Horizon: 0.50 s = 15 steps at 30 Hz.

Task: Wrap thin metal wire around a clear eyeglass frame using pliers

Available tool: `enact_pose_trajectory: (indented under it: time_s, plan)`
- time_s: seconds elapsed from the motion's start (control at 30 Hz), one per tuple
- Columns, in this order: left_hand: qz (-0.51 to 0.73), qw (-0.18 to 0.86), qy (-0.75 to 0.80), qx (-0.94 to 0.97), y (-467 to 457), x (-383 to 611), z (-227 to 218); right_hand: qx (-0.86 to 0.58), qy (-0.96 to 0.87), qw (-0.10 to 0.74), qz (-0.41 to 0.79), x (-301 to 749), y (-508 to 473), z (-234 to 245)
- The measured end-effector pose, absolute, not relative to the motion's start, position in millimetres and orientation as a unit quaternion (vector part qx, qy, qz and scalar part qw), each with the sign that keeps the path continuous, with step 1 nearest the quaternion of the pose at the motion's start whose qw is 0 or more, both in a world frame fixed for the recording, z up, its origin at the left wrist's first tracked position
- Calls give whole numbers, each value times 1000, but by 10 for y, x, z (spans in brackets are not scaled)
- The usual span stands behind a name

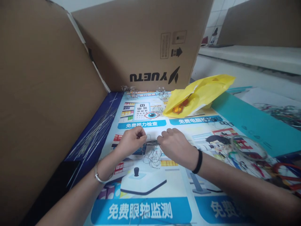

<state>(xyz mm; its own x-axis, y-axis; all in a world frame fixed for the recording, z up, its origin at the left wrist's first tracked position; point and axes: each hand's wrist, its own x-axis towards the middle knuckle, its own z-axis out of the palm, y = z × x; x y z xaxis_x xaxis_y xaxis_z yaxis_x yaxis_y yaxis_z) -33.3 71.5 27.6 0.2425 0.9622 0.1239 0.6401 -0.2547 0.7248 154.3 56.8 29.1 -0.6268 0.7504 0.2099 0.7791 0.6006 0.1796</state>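
Observation:
My left hand (135, 139) is closed in a pinch, with a faint thin wire at its fingertips; most of the wire is too fine to follow. My right hand (175, 146), back turned up, is wrapped round slim dark metal pliers (152, 142). Their jaws point left toward my left fingertips, and the handles are hidden in the fist. Just below both hands lies a loose tangle of thin wire (152, 157) on the printed poster sheet (160, 175).
Cardboard panels (141, 47) stand at the left and back. A yellow bag (199, 94) with orange pieces lies back right. Straight wires (94, 135) lie on the left. Small wire pieces (162, 91) sit at the back; cords and red-handled tools (285, 172) are at right.

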Motion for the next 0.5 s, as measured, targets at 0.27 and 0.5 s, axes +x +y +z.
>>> enact_pose_trajectory:
  time_s: [0.27,0.5]
  plan:
    - [268,237,553,753,683,-295,316,-437,-890,49,-124,1537,555,275]
    - [271,222,543,763,681,-296,300,-437,-889,49,-124,1535,559,258]
